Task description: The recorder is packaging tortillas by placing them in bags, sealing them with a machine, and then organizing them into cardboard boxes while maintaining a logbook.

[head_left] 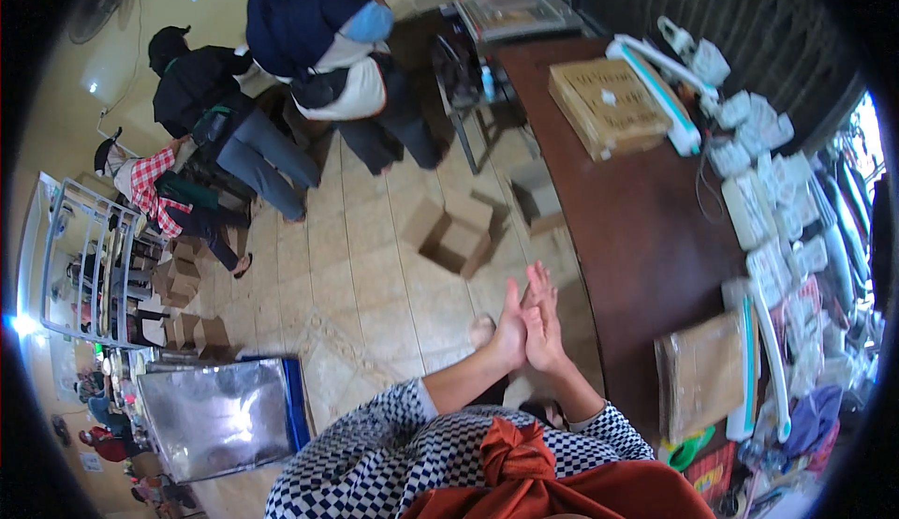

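My left hand [511, 330] and my right hand [542, 328] meet palm to palm in front of my body. Their fingers stretch out, pointing away from me, and I see nothing held between them. Both hands are in the air over the tiled floor [365, 238], left of the brown table [623, 238]. Nearest beyond them, an open cardboard box [452, 235] sits on the floor. A second open box [538, 196] is partly hidden by the table edge.
On the table lie a closed carton [609, 107], a wrapped brown package [700, 374] and white-and-teal bag sealers [670, 97]. Plastic-wrapped packs [749, 200] line its right side. A shiny metal-topped table [220, 416] stands at left. Several people [318, 41] stand or bend at far left.
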Tool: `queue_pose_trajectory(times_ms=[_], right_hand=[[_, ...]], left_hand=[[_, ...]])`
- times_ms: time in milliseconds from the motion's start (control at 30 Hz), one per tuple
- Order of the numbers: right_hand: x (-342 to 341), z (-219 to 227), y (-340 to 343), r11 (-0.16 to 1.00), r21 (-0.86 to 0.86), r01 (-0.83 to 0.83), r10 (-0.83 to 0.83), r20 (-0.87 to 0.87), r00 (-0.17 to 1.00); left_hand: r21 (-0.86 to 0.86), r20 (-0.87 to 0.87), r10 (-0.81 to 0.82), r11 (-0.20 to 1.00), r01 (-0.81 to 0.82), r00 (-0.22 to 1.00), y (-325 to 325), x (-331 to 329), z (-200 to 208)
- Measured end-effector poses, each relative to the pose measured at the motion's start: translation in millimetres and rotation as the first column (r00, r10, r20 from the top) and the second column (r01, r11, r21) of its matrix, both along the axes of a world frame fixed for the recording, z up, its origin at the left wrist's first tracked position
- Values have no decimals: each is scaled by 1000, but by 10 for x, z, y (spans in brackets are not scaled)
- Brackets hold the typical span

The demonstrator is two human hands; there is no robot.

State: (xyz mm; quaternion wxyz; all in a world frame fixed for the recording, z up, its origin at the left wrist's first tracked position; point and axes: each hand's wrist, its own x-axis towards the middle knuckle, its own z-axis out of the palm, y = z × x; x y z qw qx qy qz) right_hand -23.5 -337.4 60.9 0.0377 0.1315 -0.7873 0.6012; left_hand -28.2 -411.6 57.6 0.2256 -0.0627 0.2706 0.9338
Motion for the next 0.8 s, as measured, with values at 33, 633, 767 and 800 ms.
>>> queue_pose_trajectory(times_ms=[33,633,767,800], right_hand=[[-173,-102,-149,999,-39,-26,28,51,998],[-2163,-1229,-1371,950,164,-266,22,814,581],[-2662,-2175,-1433,855,402,-330,-63,709,702],[-2737,-2665,-1369,808,538,-240,-148,579,802]], left_hand=[[-46,31,2,999,-1,1000,-182,-73,2],[-995,-2,302,91,-31,953,-2922,-993,-1672],[-986,165,407,92,140,899,-3132,-542,-2152],[-971,231,444,156,180,866,-3054,-548,-2204]])
